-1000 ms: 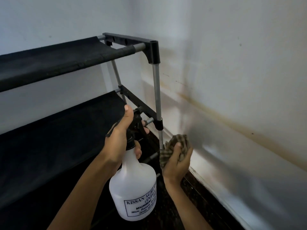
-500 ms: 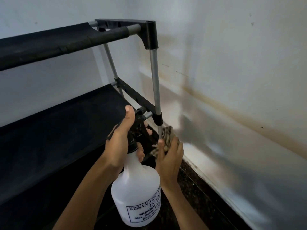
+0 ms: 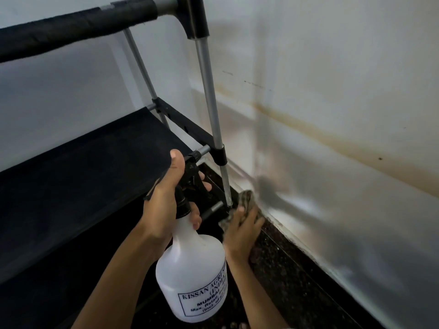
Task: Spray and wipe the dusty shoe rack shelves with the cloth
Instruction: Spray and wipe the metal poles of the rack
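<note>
The shoe rack has black fabric shelves, a top one [image 3: 78, 32] and a middle one [image 3: 78, 176], on silver tubes with black corner joints. My left hand [image 3: 166, 200] grips the neck and trigger of a white spray bottle [image 3: 192, 271] in front of the middle shelf's right end. My right hand [image 3: 242, 231] holds a checked cloth [image 3: 247, 198] against the foot of the front right leg [image 3: 213, 119], low by the floor. The lowest shelf is mostly hidden behind the bottle and my arms.
A white wall with a brown stain line [image 3: 332, 136] runs close along the rack's right side. Dark speckled stone floor [image 3: 292, 281] lies between the rack and the wall's white skirting. Another white wall stands behind the rack.
My right hand has moved the cloth down and in to the base of the front right leg. The view has dropped closer to the rack; the bottle stays in my left hand.
</note>
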